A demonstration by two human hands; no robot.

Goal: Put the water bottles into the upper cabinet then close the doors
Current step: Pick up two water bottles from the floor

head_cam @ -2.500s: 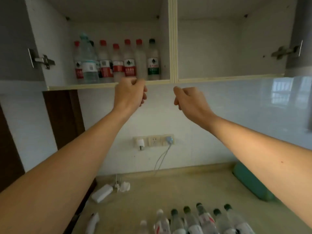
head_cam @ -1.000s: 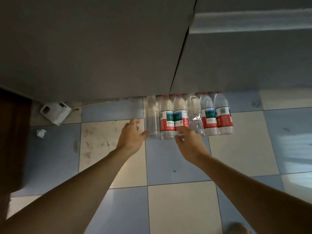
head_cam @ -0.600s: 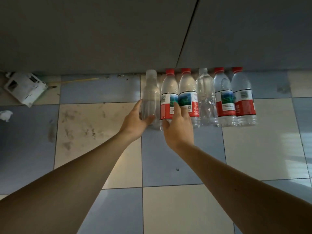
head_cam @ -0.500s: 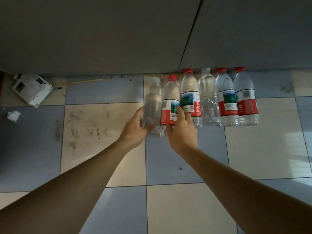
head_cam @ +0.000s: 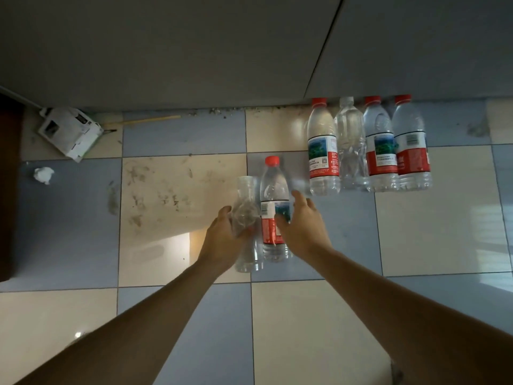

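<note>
Above the tiled floor point(head_cam: 177, 307), the left hand point(head_cam: 222, 240) grips a clear unlabelled bottle point(head_cam: 247, 223) while the right hand point(head_cam: 304, 229) curls round a red-capped bottle point(head_cam: 273, 190) touching it. Beyond the right hand's fingertips, four more bottles point(head_cam: 369, 145) stand in a row against the grey cabinet base point(head_cam: 194, 51).

arms: two, bare to frame edge | sleeves: none visible | left hand point(head_cam: 222, 240), right hand point(head_cam: 304, 229): ungloved
</note>
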